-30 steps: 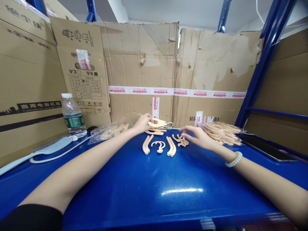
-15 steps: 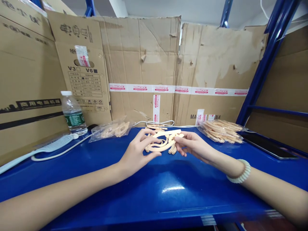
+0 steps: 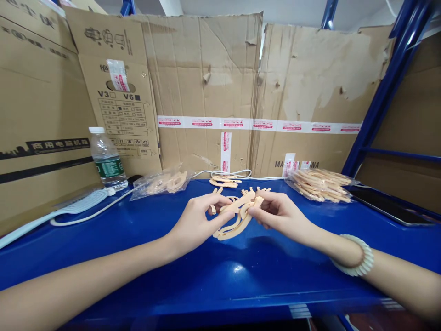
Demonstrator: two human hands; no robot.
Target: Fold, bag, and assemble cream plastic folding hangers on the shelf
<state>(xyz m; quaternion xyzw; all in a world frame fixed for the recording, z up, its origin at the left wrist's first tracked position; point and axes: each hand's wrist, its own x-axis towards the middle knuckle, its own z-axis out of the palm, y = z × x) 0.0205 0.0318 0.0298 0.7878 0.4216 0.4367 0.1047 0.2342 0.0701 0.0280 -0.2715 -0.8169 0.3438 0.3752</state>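
Left hand and right hand pinch pale curved pieces from opposite sides, seemingly steadying them above a desk.

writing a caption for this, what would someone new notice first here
Probably the left hand and right hand at the centre, holding pale curved pieces between them over a glossy blue tabletop. Behind them, brown cardboard stands upright, crossed by white-and-red tape. A clear bottle with a green label stands toward the picture's left.
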